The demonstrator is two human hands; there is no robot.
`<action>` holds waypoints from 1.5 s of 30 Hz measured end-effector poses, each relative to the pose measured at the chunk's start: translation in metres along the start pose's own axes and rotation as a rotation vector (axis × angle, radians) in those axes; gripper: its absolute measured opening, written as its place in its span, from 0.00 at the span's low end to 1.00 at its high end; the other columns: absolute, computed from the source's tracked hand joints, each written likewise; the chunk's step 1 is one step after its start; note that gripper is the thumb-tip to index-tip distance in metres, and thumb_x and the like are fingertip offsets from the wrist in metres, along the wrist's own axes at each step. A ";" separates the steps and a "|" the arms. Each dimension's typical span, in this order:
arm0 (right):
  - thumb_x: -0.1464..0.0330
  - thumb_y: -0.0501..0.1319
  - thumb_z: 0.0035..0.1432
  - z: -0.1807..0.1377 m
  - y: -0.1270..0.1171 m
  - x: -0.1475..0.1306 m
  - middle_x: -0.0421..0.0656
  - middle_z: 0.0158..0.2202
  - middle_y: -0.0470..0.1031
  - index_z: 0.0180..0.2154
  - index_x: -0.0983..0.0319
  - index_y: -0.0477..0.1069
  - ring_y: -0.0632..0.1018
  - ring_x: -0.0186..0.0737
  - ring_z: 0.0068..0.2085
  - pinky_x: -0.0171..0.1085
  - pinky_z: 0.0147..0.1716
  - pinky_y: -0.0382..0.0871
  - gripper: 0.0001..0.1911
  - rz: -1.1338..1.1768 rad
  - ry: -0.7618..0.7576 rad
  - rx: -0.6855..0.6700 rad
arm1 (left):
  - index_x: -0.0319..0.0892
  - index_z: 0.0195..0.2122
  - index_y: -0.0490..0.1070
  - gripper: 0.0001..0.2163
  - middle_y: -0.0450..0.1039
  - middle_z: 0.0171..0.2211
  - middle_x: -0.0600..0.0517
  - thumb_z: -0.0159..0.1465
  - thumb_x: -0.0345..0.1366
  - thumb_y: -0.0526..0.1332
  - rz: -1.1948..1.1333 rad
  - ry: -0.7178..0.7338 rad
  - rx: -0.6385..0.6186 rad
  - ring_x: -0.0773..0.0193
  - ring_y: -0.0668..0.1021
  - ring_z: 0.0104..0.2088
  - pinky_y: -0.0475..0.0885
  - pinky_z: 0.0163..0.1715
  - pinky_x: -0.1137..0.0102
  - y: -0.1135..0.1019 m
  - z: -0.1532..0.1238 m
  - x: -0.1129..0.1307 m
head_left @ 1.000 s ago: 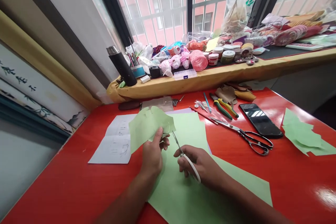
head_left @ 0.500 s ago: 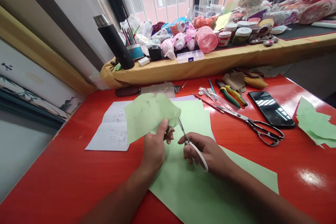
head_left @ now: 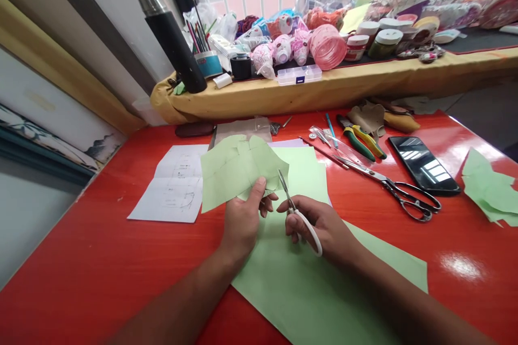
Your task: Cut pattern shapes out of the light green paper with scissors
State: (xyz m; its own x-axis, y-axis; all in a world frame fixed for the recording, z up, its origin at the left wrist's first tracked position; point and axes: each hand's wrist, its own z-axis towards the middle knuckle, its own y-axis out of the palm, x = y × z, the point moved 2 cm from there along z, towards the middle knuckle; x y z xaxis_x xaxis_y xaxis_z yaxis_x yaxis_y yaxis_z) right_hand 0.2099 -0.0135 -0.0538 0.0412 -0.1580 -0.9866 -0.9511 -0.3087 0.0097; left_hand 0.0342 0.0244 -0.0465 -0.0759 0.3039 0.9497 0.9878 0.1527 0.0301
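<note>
A piece of light green paper (head_left: 230, 170) with pencil lines and a notched upper edge is pinched in my left hand (head_left: 245, 218), thumb on top. My right hand (head_left: 319, 226) grips small scissors (head_left: 311, 234) with white handles. Their blades point up and lie at the right edge of the paper piece; whether they are biting into it I cannot tell. Both hands are above large green paper sheets (head_left: 315, 291) on the red table (head_left: 121, 280). The fingers under the held piece are partly hidden.
To the left lies a folded white sheet (head_left: 170, 199) with drawings. On the right are large shears (head_left: 388, 183), pliers (head_left: 362, 140), a phone (head_left: 423, 164) and green paper scraps (head_left: 488, 186). A black flask (head_left: 174, 46) and jars (head_left: 384, 43) stand on the sill behind.
The view has shifted slightly. Both hands, the paper piece and the scissors appear a little farther right and higher; the grips look the same.
</note>
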 end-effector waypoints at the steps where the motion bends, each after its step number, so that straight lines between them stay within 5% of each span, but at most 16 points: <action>1: 0.42 0.66 0.66 0.000 0.000 0.000 0.41 0.30 0.77 0.48 0.60 0.76 0.78 0.39 0.28 0.38 0.30 0.73 0.28 -0.004 -0.001 0.001 | 0.43 0.20 0.78 0.25 0.82 0.25 0.47 0.64 0.57 0.70 0.001 0.004 -0.007 0.61 0.77 0.26 0.70 0.33 0.65 0.001 0.000 0.000; 32: 0.43 0.67 0.66 0.000 0.001 0.001 0.40 0.28 0.75 0.45 0.60 0.77 0.77 0.39 0.27 0.37 0.28 0.74 0.26 0.013 -0.005 0.045 | 0.44 0.17 0.74 0.26 0.82 0.25 0.44 0.67 0.55 0.67 -0.004 0.038 -0.070 0.61 0.76 0.25 0.70 0.29 0.65 0.007 -0.006 0.004; 45: 0.42 0.67 0.65 0.000 0.002 -0.001 0.38 0.27 0.72 0.43 0.60 0.77 0.75 0.37 0.26 0.36 0.27 0.72 0.27 0.030 -0.016 0.039 | 0.42 0.22 0.81 0.25 0.84 0.27 0.45 0.68 0.56 0.67 0.041 0.022 -0.048 0.62 0.74 0.24 0.70 0.31 0.65 0.006 -0.008 0.003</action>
State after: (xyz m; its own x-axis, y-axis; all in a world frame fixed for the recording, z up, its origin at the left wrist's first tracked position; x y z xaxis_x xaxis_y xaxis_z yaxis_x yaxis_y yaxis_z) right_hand 0.2079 -0.0136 -0.0528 0.0084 -0.1517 -0.9884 -0.9631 -0.2672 0.0329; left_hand 0.0413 0.0191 -0.0413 -0.0328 0.2887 0.9569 0.9955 0.0949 0.0055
